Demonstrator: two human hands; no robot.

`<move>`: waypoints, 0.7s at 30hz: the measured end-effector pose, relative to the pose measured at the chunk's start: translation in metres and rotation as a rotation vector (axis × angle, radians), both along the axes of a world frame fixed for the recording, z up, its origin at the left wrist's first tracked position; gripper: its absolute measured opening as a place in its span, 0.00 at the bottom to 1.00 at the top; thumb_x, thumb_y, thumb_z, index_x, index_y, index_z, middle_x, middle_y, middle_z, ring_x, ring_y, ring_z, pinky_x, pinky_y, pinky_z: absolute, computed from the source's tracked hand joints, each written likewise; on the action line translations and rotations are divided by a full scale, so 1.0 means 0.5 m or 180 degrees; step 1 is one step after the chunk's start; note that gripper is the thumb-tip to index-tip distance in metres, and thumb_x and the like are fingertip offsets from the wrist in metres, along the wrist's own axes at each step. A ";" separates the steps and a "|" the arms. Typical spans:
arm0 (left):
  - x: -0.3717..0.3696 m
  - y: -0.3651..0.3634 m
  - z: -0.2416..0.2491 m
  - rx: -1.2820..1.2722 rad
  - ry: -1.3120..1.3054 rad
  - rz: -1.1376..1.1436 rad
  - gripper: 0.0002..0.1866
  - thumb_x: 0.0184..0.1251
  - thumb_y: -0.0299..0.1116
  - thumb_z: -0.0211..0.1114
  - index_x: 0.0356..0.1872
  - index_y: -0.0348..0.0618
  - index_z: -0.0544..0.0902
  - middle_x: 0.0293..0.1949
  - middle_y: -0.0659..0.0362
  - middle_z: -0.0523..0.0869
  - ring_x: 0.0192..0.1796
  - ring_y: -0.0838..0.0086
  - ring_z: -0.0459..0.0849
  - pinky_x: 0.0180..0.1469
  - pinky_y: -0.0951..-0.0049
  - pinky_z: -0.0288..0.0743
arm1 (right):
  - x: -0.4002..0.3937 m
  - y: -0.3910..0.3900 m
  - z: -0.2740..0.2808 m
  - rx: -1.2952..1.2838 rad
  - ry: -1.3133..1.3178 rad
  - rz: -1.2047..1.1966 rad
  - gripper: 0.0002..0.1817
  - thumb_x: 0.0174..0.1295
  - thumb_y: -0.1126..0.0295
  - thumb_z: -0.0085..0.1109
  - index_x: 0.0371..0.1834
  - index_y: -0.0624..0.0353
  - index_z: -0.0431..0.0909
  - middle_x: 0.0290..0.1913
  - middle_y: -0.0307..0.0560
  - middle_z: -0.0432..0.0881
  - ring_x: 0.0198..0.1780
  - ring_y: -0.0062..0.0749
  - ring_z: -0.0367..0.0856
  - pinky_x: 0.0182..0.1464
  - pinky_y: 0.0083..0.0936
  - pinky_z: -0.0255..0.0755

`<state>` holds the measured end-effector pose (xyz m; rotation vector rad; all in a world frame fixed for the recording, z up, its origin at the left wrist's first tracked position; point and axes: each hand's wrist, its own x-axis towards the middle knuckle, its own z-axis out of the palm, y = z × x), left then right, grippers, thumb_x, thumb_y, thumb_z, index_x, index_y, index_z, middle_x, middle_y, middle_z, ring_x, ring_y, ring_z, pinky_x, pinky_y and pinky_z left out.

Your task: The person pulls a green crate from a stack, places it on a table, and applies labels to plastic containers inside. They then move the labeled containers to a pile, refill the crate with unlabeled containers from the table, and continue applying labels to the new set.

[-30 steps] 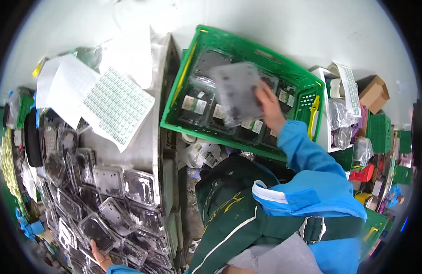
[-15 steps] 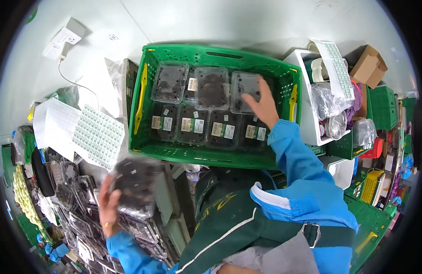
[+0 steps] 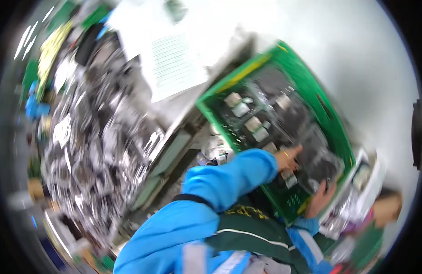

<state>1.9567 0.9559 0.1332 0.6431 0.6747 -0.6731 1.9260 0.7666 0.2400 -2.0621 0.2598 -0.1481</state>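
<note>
My left hand point(image 3: 287, 159) reaches into the green crate point(image 3: 327, 107), its index finger stretched out over the clear plastic punnets of dark contents. My right hand point(image 3: 319, 199) is at the crate's right end, fingers extended and apart, against the edge of a clear-lidded punnet point(image 3: 324, 165). This punnet lies between the two hands. Other punnets point(image 3: 291, 112) fill the crate's far side, and labelled ones point(image 3: 243, 107) sit along its near side. Motion blurs the contents, and finger contact is hard to make out.
Many dark clear-plastic punnets point(image 3: 96, 132) are heaped on the left. Printed sheets point(image 3: 176, 64) lie on the bench left of the crate. A white bin point(image 3: 368, 185) with plastic bags and a brown cardboard box point(image 3: 387, 205) stand at the right.
My left hand has moved from the left of the crate into it, and the punnet it carried is out of that spot. My view has turned left, tilting the crate in it.
</note>
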 end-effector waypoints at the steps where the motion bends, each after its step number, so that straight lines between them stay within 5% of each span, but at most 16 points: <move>1: 0.018 -0.073 -0.153 0.0087 -0.0674 0.0219 0.44 0.59 0.66 0.56 0.68 0.43 0.62 0.66 0.44 0.64 0.62 0.48 0.71 0.57 0.54 0.72 | 0.014 -0.022 -0.031 -0.0735 -0.0073 0.0005 0.29 0.66 0.65 0.55 0.66 0.68 0.61 0.62 0.58 0.68 0.61 0.43 0.70 0.63 0.33 0.63; 2: 0.037 -0.046 -0.035 -0.0415 0.0278 0.0480 0.43 0.60 0.63 0.57 0.67 0.40 0.62 0.67 0.46 0.65 0.62 0.49 0.71 0.57 0.55 0.72 | 0.031 -0.031 -0.057 -0.1481 -0.0211 -0.0063 0.29 0.66 0.65 0.55 0.66 0.69 0.60 0.64 0.61 0.67 0.62 0.46 0.69 0.64 0.34 0.63; 4: 0.094 -0.062 -0.046 -0.0360 0.0822 0.1044 0.32 0.64 0.52 0.60 0.62 0.38 0.69 0.61 0.50 0.71 0.57 0.58 0.77 0.52 0.57 0.76 | 0.051 0.007 -0.086 -0.0687 -0.0234 -0.0300 0.31 0.66 0.61 0.54 0.67 0.70 0.58 0.66 0.65 0.63 0.63 0.51 0.68 0.65 0.35 0.61; 6: 0.097 -0.027 -0.035 -0.0100 0.0729 0.1035 0.30 0.64 0.50 0.60 0.60 0.38 0.71 0.56 0.49 0.75 0.53 0.59 0.78 0.50 0.60 0.76 | 0.061 0.017 -0.109 -0.0126 -0.0150 -0.0552 0.32 0.67 0.61 0.53 0.67 0.71 0.57 0.66 0.66 0.62 0.63 0.51 0.67 0.66 0.35 0.61; 8: 0.089 0.024 0.000 0.0291 0.0529 0.0788 0.20 0.63 0.42 0.63 0.50 0.39 0.77 0.38 0.55 0.81 0.38 0.68 0.81 0.38 0.68 0.77 | 0.091 -0.068 -0.193 0.0423 0.1148 -0.0518 0.33 0.66 0.62 0.53 0.68 0.70 0.54 0.68 0.66 0.60 0.64 0.51 0.67 0.66 0.35 0.60; 9: 0.066 0.065 0.030 0.0304 0.0520 0.0895 0.20 0.63 0.42 0.63 0.50 0.39 0.77 0.38 0.55 0.81 0.38 0.68 0.81 0.38 0.68 0.77 | 0.090 -0.072 -0.206 0.0427 0.1144 -0.0410 0.33 0.66 0.62 0.53 0.68 0.70 0.54 0.68 0.66 0.60 0.64 0.51 0.67 0.66 0.35 0.60; 11: -0.007 0.151 0.099 0.0173 -0.0318 0.1053 0.18 0.65 0.40 0.63 0.49 0.41 0.77 0.39 0.57 0.81 0.38 0.73 0.80 0.40 0.72 0.78 | 0.080 -0.066 -0.219 -0.2377 0.0209 0.0436 0.33 0.65 0.63 0.54 0.68 0.69 0.55 0.66 0.65 0.63 0.62 0.51 0.68 0.64 0.35 0.61; 13: -0.117 0.261 0.173 0.0434 -0.1129 0.1737 0.13 0.64 0.34 0.64 0.47 0.41 0.79 0.38 0.61 0.82 0.38 0.77 0.80 0.40 0.76 0.77 | 0.075 0.088 -0.111 -0.2657 -0.0574 0.0791 0.31 0.62 0.68 0.56 0.66 0.71 0.60 0.63 0.64 0.67 0.61 0.47 0.70 0.62 0.34 0.63; 15: -0.240 0.381 0.200 0.1808 -0.1649 0.2228 0.11 0.64 0.32 0.65 0.46 0.43 0.80 0.38 0.62 0.83 0.39 0.79 0.81 0.42 0.77 0.77 | 0.085 0.242 -0.044 -0.0342 0.0176 0.1902 0.24 0.65 0.71 0.53 0.63 0.69 0.65 0.61 0.58 0.70 0.59 0.37 0.71 0.61 0.28 0.64; 19: -0.558 0.627 0.233 0.5490 -0.0330 0.2635 0.16 0.55 0.31 0.70 0.45 0.41 0.80 0.41 0.55 0.83 0.45 0.71 0.82 0.49 0.71 0.75 | -0.002 0.656 0.035 0.0767 0.0543 0.3559 0.17 0.64 0.77 0.52 0.56 0.70 0.71 0.52 0.49 0.79 0.52 0.28 0.76 0.55 0.21 0.68; 21: -0.714 0.723 0.282 0.7229 0.0172 0.1811 0.31 0.45 0.38 0.75 0.52 0.38 0.75 0.50 0.49 0.78 0.53 0.53 0.75 0.58 0.59 0.68 | -0.079 0.848 0.052 0.0744 0.0660 0.4599 0.19 0.63 0.76 0.55 0.58 0.67 0.70 0.49 0.49 0.80 0.49 0.27 0.78 0.52 0.22 0.71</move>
